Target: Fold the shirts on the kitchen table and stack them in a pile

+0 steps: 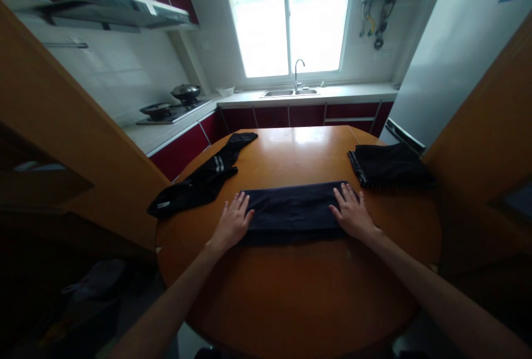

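Wooden table (291, 298) before you, window (318, 21) far. Pot (185, 92) on stove (177, 114), far left, contents hidden. Your left hand (233, 221) and right hand (354, 218), fingers outspread, press the ends of folded cloth (293, 212), mid-table.

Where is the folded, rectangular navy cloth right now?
In the head view, the folded, rectangular navy cloth lies mid-picture on the rounded brown wooden table, with the left hand and right hand at its ends.

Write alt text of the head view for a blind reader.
Left hand and right hand rest on opposite ends of a folded dark cloth on a wooden table. A black garment lies to the left, folded black fabric to the right; a sink and window are beyond.
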Action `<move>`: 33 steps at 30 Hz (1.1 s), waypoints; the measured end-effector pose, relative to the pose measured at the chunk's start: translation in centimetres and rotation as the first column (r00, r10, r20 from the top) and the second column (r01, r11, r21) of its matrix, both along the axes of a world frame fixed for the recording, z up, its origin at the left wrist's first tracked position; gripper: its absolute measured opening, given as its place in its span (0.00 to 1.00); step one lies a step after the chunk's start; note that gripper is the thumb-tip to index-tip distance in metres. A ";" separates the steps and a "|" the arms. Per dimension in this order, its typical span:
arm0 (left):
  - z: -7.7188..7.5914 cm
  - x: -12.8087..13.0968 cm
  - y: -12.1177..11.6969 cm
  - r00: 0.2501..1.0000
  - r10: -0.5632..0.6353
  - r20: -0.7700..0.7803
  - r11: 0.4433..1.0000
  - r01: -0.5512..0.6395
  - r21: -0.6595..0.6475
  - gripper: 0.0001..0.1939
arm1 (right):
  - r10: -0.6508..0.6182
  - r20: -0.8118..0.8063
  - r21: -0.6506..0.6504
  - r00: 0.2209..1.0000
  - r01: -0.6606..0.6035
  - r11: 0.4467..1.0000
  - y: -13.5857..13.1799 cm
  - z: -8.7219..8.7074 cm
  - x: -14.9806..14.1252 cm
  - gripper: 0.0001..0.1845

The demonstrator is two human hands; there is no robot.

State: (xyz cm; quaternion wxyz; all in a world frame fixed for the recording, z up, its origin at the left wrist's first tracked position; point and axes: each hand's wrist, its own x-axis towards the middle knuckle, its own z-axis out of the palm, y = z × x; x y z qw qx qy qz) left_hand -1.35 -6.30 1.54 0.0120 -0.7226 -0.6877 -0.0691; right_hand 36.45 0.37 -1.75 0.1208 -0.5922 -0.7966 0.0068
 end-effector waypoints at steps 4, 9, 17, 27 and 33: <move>0.5 6.0 -3.4 0.869 -0.489 0.077 0.870 0.492 -0.027 0.28 | 0.429 -0.085 -0.010 0.899 -0.431 0.902 -5.0 0.7 -3.3 0.31; -0.6 7.2 -7.8 0.818 -0.569 0.086 0.805 0.576 -0.146 0.37 | 0.539 -0.130 -0.064 0.832 -0.550 0.833 -9.8 0.3 -2.5 0.36; 3.5 8.6 -5.9 0.785 -0.585 0.202 0.802 0.598 0.000 0.23 | 0.233 -0.504 0.020 0.832 -0.258 0.966 -6.0 2.2 1.4 0.22; -1.5 17.7 4.6 0.889 -0.429 0.161 0.903 0.423 0.069 0.27 | -0.422 -0.458 -0.372 0.782 0.262 0.890 4.2 2.5 7.1 0.13; -2.7 17.1 2.8 0.870 -0.472 0.141 0.882 0.467 0.066 0.28 | -0.457 -0.523 -0.522 0.719 0.153 0.839 4.3 3.0 6.9 0.11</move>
